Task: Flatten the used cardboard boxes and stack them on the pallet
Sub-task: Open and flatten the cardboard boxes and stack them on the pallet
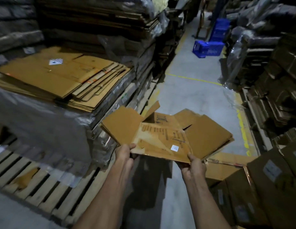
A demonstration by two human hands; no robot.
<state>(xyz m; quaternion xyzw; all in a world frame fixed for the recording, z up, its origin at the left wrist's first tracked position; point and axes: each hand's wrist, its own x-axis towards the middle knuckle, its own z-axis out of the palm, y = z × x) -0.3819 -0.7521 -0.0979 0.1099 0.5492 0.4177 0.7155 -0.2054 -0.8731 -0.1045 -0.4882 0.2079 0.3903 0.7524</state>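
A flattened brown cardboard box (162, 138) with printed text and a small white label hangs in the air over the aisle, flaps spread to both sides. My left hand (125, 154) grips its near left edge, thumb on top. My right hand (192, 166) grips the near right edge. To the left stands a pile of flattened boxes (61, 76) on a plastic-wrapped load, which rests on a wooden pallet (44, 192).
Tall wrapped stacks of flat cardboard (102, 19) line the left and back. Brown boxes with labels (259, 187) crowd the lower right. Blue crates (208, 47) sit far down the grey aisle floor (193, 96), marked by yellow lines.
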